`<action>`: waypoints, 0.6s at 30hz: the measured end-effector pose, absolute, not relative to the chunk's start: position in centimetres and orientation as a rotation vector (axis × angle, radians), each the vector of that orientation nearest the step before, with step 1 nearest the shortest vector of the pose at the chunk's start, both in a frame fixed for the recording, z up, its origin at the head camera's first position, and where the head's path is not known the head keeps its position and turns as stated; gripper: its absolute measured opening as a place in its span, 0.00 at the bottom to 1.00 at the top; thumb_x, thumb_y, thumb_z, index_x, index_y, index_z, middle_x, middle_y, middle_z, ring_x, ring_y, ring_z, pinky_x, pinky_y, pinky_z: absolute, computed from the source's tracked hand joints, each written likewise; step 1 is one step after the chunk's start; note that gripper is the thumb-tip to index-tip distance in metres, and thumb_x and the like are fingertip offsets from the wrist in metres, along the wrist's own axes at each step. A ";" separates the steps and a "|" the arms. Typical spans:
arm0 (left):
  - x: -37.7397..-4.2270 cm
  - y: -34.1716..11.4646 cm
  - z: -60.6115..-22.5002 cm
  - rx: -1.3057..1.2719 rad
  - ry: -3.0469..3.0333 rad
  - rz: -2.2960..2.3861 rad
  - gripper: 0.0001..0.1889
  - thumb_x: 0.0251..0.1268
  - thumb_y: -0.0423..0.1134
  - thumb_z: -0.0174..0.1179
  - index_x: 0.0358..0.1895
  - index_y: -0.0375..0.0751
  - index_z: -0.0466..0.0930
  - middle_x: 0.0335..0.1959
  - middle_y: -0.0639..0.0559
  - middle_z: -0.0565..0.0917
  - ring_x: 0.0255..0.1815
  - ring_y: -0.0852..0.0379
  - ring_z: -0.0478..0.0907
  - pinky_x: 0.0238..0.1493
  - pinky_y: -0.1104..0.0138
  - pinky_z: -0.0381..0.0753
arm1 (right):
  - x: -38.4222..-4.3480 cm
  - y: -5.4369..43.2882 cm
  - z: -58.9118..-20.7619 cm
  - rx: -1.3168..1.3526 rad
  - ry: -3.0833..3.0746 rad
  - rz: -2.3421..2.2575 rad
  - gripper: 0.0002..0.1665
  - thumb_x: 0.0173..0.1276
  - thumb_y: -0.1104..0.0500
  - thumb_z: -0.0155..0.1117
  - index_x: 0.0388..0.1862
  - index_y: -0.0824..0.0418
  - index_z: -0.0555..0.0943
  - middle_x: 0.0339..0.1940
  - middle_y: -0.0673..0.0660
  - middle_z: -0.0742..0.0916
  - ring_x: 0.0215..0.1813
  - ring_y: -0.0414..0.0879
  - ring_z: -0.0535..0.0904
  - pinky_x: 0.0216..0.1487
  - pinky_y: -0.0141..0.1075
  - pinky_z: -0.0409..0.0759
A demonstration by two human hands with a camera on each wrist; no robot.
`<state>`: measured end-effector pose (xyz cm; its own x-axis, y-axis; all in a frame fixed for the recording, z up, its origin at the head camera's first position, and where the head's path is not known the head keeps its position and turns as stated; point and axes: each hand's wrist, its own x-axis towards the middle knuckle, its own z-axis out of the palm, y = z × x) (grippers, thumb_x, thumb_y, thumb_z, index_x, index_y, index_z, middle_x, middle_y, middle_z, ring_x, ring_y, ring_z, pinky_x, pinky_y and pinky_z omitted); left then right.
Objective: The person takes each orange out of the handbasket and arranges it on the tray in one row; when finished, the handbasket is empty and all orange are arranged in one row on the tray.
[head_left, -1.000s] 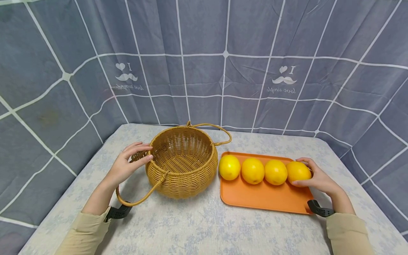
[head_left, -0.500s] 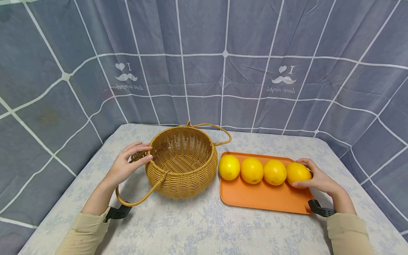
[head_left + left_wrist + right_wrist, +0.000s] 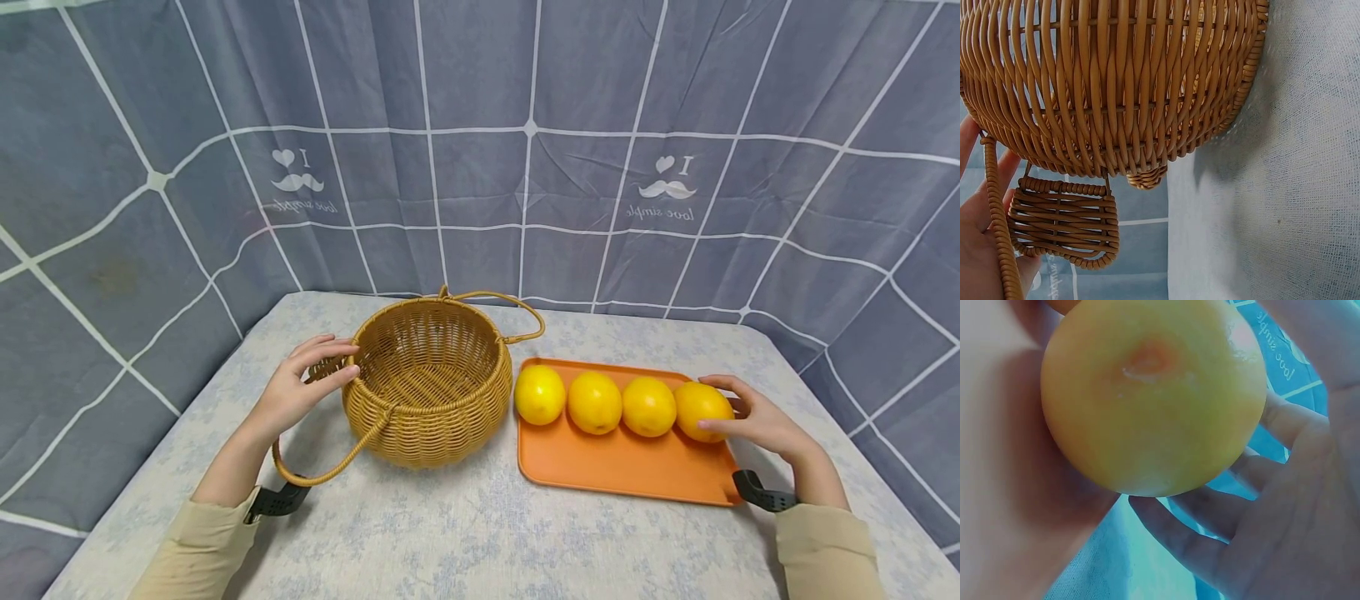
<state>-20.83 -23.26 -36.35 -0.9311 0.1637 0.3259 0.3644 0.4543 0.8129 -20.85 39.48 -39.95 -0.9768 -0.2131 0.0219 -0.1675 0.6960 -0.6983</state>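
Observation:
My left hand (image 3: 291, 390) rests its fingertips and thumb at the left rim of a round wicker basket (image 3: 429, 433). A small woven flap (image 3: 1063, 222) hangs from the basket inside the hand's gap, and a loop handle (image 3: 996, 219) crosses in front of the palm. My right hand (image 3: 757, 421) is spread loosely around the right end of a row of oranges, its thumb in front of the last orange (image 3: 701, 407) and its fingers behind. In the right wrist view this orange (image 3: 1154, 394) fills the space before the fingers (image 3: 1179, 544).
Several oranges, among them a yellower one (image 3: 540, 394) at the left end, lie in a row on the orange tray (image 3: 622, 467). The basket's other handle (image 3: 536, 321) sticks out to the right. A grey-blue curtain (image 3: 480, 183) hangs behind the patterned tablecloth (image 3: 450, 533).
My right hand has loosened and drawn slightly right, its thumb sliding back across the orange. The row of oranges has shifted a touch right since half a second ago. My left hand and the basket stay put.

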 end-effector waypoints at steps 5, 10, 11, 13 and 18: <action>-20.8 -23.3 -36.4 -0.460 -2.509 -1.469 0.19 0.62 0.44 0.63 0.55 0.43 0.79 0.64 0.47 0.70 0.71 0.48 0.51 0.63 0.37 0.50 | -20.8 39.6 -39.7 -0.317 2.804 -1.184 0.41 0.63 0.54 0.66 0.68 0.64 0.58 0.65 0.71 0.64 0.60 0.72 0.63 0.53 0.67 0.67; -20.8 -23.3 -36.4 -0.458 -2.509 -1.469 0.19 0.62 0.44 0.63 0.55 0.43 0.79 0.64 0.47 0.70 0.71 0.48 0.51 0.63 0.38 0.50 | -20.8 39.6 -39.6 -0.277 2.799 -1.193 0.42 0.62 0.54 0.66 0.70 0.63 0.57 0.65 0.71 0.64 0.61 0.70 0.63 0.52 0.68 0.65; -20.8 -23.3 -36.4 -0.458 -2.509 -1.469 0.19 0.62 0.44 0.63 0.55 0.43 0.79 0.64 0.48 0.70 0.71 0.48 0.51 0.63 0.38 0.50 | -20.8 39.6 -39.6 -0.271 2.801 -1.193 0.43 0.62 0.54 0.67 0.70 0.62 0.57 0.65 0.71 0.64 0.60 0.70 0.63 0.52 0.68 0.65; -20.8 -23.3 -36.4 -0.459 -2.508 -1.469 0.19 0.62 0.44 0.63 0.55 0.43 0.79 0.63 0.48 0.70 0.71 0.48 0.51 0.63 0.38 0.50 | -20.9 39.7 -39.7 -0.267 2.806 -1.186 0.43 0.62 0.54 0.67 0.70 0.62 0.57 0.65 0.71 0.64 0.60 0.68 0.64 0.52 0.67 0.65; -20.8 -23.3 -36.4 -0.467 -2.503 -1.471 0.19 0.62 0.44 0.63 0.55 0.43 0.79 0.63 0.48 0.71 0.71 0.48 0.51 0.64 0.38 0.50 | -21.0 40.0 -39.9 -0.265 2.825 -1.162 0.44 0.61 0.53 0.67 0.70 0.63 0.56 0.66 0.70 0.63 0.59 0.69 0.63 0.51 0.67 0.65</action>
